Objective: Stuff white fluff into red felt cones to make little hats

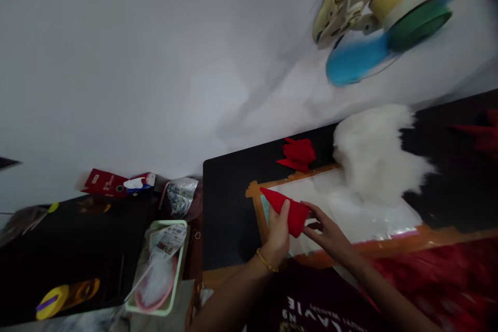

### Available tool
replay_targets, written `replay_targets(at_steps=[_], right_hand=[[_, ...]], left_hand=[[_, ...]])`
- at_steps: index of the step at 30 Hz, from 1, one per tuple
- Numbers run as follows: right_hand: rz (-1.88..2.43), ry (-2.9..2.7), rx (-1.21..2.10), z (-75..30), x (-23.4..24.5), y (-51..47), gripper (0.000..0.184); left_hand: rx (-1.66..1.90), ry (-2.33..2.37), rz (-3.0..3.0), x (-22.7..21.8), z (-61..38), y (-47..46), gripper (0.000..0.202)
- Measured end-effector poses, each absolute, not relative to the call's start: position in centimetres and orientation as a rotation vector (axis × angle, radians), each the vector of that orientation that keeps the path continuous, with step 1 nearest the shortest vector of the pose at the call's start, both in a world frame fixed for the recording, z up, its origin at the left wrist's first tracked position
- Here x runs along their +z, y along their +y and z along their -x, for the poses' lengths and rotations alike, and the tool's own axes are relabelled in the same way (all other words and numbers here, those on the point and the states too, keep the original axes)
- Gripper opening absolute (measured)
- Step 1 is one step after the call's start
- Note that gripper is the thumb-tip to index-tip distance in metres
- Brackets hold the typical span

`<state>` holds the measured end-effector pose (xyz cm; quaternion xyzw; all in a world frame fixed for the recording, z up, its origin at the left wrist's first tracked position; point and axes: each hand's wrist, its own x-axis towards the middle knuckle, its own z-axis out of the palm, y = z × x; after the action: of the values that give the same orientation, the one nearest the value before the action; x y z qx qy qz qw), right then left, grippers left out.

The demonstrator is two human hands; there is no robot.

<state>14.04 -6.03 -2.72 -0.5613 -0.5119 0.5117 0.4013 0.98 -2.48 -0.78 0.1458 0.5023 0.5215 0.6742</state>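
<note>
A red cloth cone (280,205), looking like a small pointed hat, is held over the table with its tip to the upper left. My left hand (278,231) is wrapped around its side, thumb on top. At the wide end, the bent fingers of my right hand (324,231) grip the rim; some fingertips are hidden at the opening. White fluffy stuffing (373,153) lies in a big heap to the right of my hands. Behind the cone, a small pile of red cloth pieces (299,154) rests on the black table (229,202).
A white sheet edged with brown tape (257,212) covers part of the table. To the left stand a pale green basket (177,275), a red box (104,182) and a yellow-lidded jar (52,302). Spools on a holder (420,23) hang on the wall. Red fabric (439,275) lies at right.
</note>
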Motion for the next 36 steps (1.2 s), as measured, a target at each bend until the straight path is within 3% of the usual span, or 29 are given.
replay_targets(at_steps=[5,9,16,23,29,36], right_hand=[[1.527,-1.129,1.024,-13.0,-2.9,-5.6,0.027],[1.579,-1.076,1.018,-13.0,-3.3,-5.3,0.029],[1.497,-1.373,1.126,-13.9,-3.2,-4.6,0.025],[1.436,-1.234,1.369,-14.0,-2.7,-4.8,0.059],[1.398,-1.075,1.530,-14.9,-1.2,-4.1,0.044],[1.667,-1.076,1.207,-12.3,-2.2,-2.6,0.018]], left_hand=[[1.118,1.089,-0.399,0.7,-3.1,-4.7,0.059],[1.068,1.048,-0.391,0.6,-3.2,-5.2,0.065],[1.001,0.965,-0.203,0.3,1.0,-1.3,0.055],[1.132,0.965,-0.159,0.2,0.7,1.0,0.052],[1.056,1.020,-0.174,0.8,0.8,1.2,0.047],[1.055,1.112,-0.131,0.3,-0.9,-0.1,0.048]])
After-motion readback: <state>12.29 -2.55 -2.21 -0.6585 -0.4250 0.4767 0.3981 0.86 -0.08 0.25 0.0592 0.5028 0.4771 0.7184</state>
